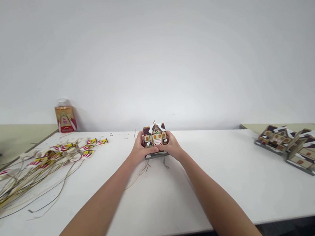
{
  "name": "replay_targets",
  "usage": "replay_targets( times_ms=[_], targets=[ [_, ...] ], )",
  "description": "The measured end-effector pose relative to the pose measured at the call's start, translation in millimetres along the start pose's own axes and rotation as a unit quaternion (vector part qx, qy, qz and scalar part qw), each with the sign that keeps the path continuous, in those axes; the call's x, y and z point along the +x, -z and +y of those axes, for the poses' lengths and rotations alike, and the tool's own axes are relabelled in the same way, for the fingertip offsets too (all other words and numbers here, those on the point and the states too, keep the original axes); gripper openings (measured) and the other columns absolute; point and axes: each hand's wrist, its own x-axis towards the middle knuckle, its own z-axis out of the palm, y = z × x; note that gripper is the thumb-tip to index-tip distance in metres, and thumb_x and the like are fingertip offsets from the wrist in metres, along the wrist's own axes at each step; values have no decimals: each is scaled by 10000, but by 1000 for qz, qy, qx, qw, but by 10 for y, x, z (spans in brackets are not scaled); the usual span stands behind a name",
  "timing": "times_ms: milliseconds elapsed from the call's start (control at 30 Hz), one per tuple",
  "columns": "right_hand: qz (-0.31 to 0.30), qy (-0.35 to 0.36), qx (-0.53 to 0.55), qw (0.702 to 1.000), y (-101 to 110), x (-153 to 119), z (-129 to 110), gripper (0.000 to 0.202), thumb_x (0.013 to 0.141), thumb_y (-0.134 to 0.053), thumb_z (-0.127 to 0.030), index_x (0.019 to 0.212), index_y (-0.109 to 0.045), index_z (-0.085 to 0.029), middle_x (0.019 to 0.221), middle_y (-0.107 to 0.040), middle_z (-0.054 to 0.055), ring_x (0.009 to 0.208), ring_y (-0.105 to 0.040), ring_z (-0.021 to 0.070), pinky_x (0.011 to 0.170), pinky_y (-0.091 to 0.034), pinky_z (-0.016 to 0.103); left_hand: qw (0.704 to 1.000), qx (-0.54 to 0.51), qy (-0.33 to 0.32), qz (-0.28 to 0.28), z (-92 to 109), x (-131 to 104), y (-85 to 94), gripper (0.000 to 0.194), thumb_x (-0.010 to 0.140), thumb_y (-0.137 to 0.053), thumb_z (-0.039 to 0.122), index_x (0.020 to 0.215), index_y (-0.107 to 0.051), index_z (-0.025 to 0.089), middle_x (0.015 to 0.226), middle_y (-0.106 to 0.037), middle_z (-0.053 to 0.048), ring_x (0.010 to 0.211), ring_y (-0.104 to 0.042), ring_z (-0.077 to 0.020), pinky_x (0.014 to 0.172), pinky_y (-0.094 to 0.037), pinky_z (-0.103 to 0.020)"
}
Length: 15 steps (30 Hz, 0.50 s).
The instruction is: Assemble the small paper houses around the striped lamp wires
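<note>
Your left hand (140, 148) and right hand (172, 145) have their fingers wrapped around a small house (155, 135), raised just above the tabletop (226, 178) far edge. Two more houses (296, 146) lie right; wired picks (36, 165) remain heaped left.

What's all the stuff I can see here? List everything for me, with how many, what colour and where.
Little model house: one, cream walls with brown and white roof, held between both hands at the table's middle.
Model houses: a few, brown, cream and white, lying on the olive surface at right.
Wire picks with tags: a heap, yellowish stems with red, white and yellow tops, on the table's left.
Bottle: one, amber with a red label, back left by the wall.
Table: one, white.
Left hand: gripping the house's left side.
Right hand: gripping its right side.
</note>
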Motion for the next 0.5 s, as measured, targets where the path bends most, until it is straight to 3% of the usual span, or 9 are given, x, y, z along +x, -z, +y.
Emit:
replay_targets(
  times_ms=[300,500],
  targets=[
    [24,11,-35,999,-5,108,128,636,497,-802,-314,1035,-492,-176,1018,-647,54,903,-629,201,800,-508,354,1000,-7,1,19,-39,45,23,813,486,-873,298,1182,-463,205,1031,-655,-74,923,-655,-248,786,-539,-349],
    [27,12,2,1000,4,114,154,604,505,-796,-303,1021,-504,-187,1013,-653,46,907,-631,191,794,-516,340,999,20,21,14,-18,98,38,861,456,-881,274,1191,-440,202,1007,-647,-72,903,-655,-243,792,-545,-369]
  ],
)
